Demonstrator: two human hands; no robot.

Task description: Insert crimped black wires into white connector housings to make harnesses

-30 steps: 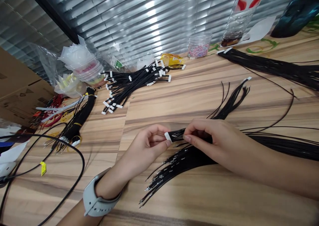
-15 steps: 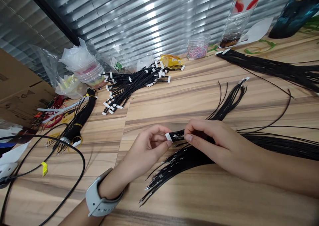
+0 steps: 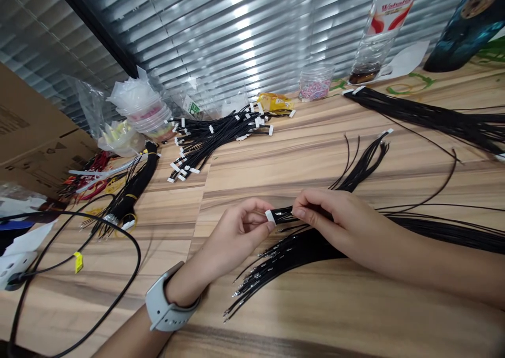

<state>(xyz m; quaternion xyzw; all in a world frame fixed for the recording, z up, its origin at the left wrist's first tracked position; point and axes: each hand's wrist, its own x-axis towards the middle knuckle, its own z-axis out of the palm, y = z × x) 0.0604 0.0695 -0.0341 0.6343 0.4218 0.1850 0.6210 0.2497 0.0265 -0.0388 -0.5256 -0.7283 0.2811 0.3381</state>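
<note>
Tabletop (image 3: 244, 179): wood-grained, slatted blinds (image 3: 252, 37) beyond.
White connector (image 3: 270, 217): at the black wires' (image 3: 283, 214) left end.
Left hand (image 3: 242, 226): thumb and fingers closed on the connector.
Right hand (image 3: 335, 213): pinching the wires just right of the connector.
Metal-tipped bundle (image 3: 305, 250): below and right of the connector.

on wood-grain table (image 3: 244, 175): loose metal-tipped black wires (image 3: 307, 246) at front; pile of white-ended black cables (image 3: 221, 129) mid-back; yellow-banded black bundle (image 3: 136, 186) left of pile; stacked plastic tubs (image 3: 144, 114) back left; pink-filled jar (image 3: 315, 88), dark bottle (image 3: 460, 40) along back; white-ended wire bundle (image 3: 428, 115) back right
</note>
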